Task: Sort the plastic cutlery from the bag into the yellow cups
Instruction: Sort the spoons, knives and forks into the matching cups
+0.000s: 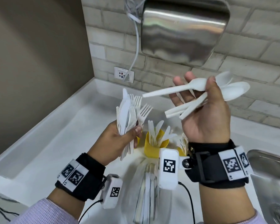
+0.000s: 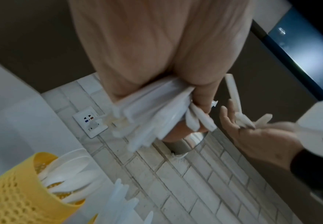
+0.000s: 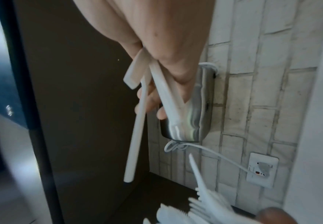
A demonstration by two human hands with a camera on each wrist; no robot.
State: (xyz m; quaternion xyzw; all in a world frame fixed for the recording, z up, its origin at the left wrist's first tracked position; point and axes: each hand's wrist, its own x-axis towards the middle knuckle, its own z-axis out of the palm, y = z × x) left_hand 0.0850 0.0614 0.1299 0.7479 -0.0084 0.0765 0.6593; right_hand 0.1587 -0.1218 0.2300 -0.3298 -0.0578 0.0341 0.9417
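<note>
My left hand (image 1: 128, 132) grips an upright bundle of white plastic forks and knives (image 1: 129, 110), also seen as the bundle (image 2: 147, 115) in the left wrist view. My right hand (image 1: 196, 94), raised to the right, pinches several white spoons (image 1: 229, 89) between thumb and fingers; their handles (image 3: 137, 121) hang below the palm. Below both hands stand the yellow perforated cups: the middle cup (image 1: 152, 146) holds knives, a left cup (image 2: 13, 189) holds spoons, and a third cup (image 1: 182, 151) is mostly hidden behind my right wrist. A clear bag (image 1: 149, 191) with forks lies nearest me.
The white counter (image 1: 55, 135) has a raised rim at the left and back. A steel sink (image 1: 268, 175) lies at the right. On the brick wall hang a steel box (image 1: 184, 29), a white cable (image 1: 137, 46) and an outlet (image 1: 124, 74).
</note>
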